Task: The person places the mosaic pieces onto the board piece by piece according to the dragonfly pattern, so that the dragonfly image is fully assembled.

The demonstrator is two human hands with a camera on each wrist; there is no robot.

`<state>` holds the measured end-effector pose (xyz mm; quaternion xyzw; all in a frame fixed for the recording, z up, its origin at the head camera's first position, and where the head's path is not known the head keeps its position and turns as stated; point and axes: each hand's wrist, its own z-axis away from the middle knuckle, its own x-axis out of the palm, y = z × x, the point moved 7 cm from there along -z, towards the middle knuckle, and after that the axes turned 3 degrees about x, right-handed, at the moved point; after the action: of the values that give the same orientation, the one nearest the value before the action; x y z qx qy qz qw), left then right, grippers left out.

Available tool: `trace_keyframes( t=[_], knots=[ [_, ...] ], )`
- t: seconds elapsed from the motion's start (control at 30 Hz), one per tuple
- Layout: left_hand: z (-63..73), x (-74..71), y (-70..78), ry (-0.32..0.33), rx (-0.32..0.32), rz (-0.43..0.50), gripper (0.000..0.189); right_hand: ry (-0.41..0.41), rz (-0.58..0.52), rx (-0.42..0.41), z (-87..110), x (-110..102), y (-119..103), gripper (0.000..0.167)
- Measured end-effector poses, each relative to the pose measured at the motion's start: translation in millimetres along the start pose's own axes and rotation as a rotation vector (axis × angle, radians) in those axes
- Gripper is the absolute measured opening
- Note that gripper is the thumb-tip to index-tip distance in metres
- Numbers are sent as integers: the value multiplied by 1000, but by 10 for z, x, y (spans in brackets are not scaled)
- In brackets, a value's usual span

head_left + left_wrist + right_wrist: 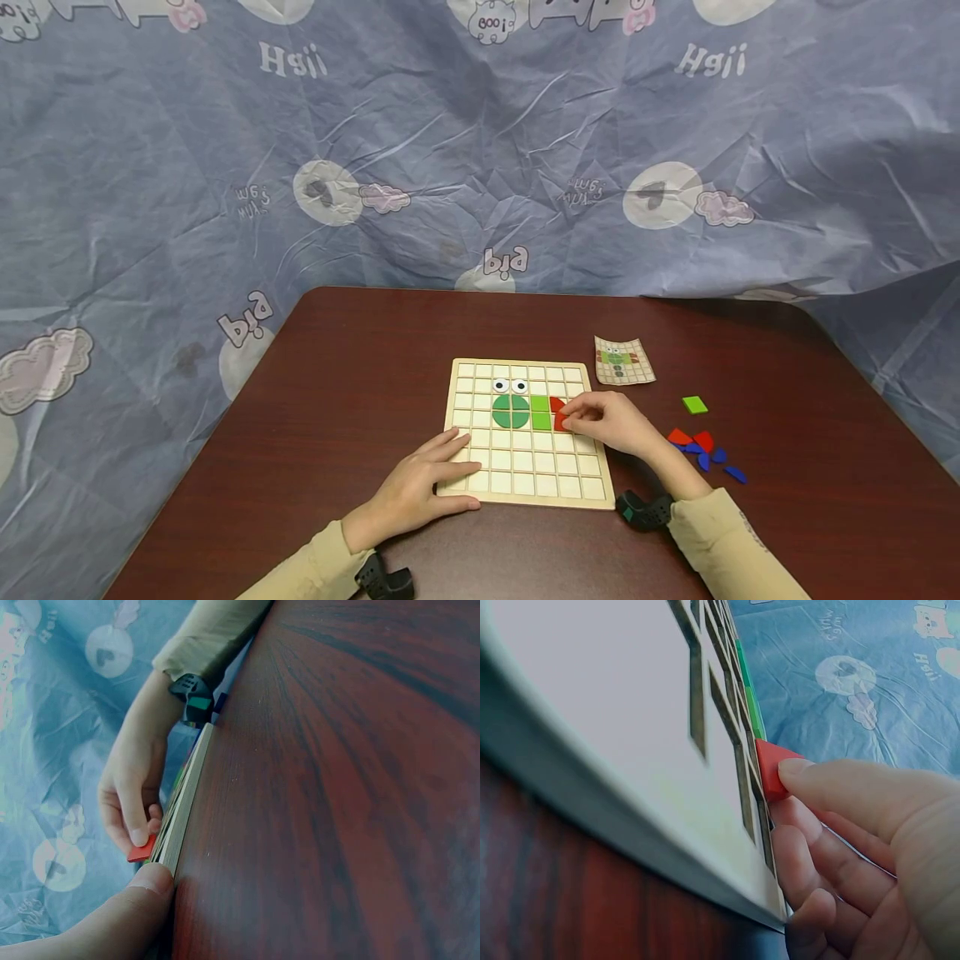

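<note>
A pale wooden grid board (pixel 522 483) lies on the table. My left hand (pixel 417 477) rests on its near left corner, fingers spread over the squares and thumb along the near edge. My right hand (pixel 611 421) is over the board's right side and pinches a red tile (pixel 771 771) between thumb and fingers, close against the grid. Another red tile (pixel 556 403) sits just beyond it. To the left are light green square tiles (pixel 540 412), a dark green disc (pixel 511 412) of quarter pieces and two round eye pieces (pixel 510 386).
A small picture card (pixel 625 362) with a similar figure lies behind the board on the right. A loose green tile (pixel 695 405), red pieces (pixel 702 441) and several blue pieces (pixel 736 474) lie right of the board, near my right forearm. A patterned cloth (pixel 480 167) hangs behind the table.
</note>
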<state>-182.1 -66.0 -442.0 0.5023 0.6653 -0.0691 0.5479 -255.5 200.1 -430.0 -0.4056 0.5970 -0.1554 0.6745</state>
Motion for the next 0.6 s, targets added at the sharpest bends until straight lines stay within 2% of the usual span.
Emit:
trace_keyframes(
  t=[0.37, 0.6],
  knots=[
    [1, -7, 2, 8, -1, -11, 48, 19, 81, -28, 2, -2, -40, 12],
    [-2, -8, 5, 8, 1, -5, 48, 48, 137, -77, 2, -11, -56, 12]
  ],
)
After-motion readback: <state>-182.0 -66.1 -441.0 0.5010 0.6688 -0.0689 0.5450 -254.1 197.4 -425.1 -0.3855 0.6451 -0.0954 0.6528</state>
